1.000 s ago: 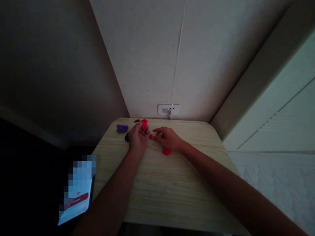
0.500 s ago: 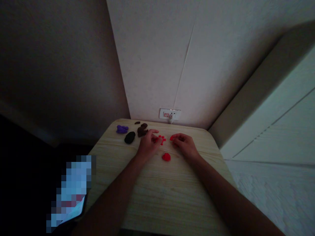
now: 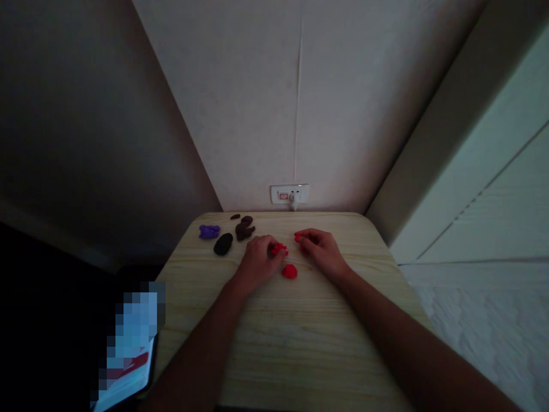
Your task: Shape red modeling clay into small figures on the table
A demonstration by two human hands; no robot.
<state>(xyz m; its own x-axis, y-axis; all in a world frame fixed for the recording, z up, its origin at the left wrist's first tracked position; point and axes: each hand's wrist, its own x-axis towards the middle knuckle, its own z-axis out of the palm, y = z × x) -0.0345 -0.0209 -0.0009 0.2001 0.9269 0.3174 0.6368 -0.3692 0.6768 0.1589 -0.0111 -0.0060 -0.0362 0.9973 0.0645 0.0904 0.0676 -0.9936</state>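
Observation:
My left hand [image 3: 257, 258] is closed with thumb and fingers round a knobbly red clay shape [image 3: 279, 249] made of small red bits. To its right, my right hand [image 3: 323, 253] pinches a small piece of red clay [image 3: 297, 236] between thumb and fingertips, a little above the table. A larger red clay lump [image 3: 290, 271] rests on the wood between the two hands, nearer to me. Part of each held piece is hidden by the fingers.
On the light wooden table [image 3: 274, 343], at the back left, lie a purple clay lump [image 3: 209, 232], a black lump [image 3: 223, 244] and brown pieces [image 3: 244, 231]. A wall socket [image 3: 282, 195] with a plug sits behind. A lit screen [image 3: 131, 377] stands at the left edge.
My left hand's fingers have closed round the knobbly red shape, whose knobs showed more openly before. My right hand still pinches its red piece. The camera view has turned slightly.

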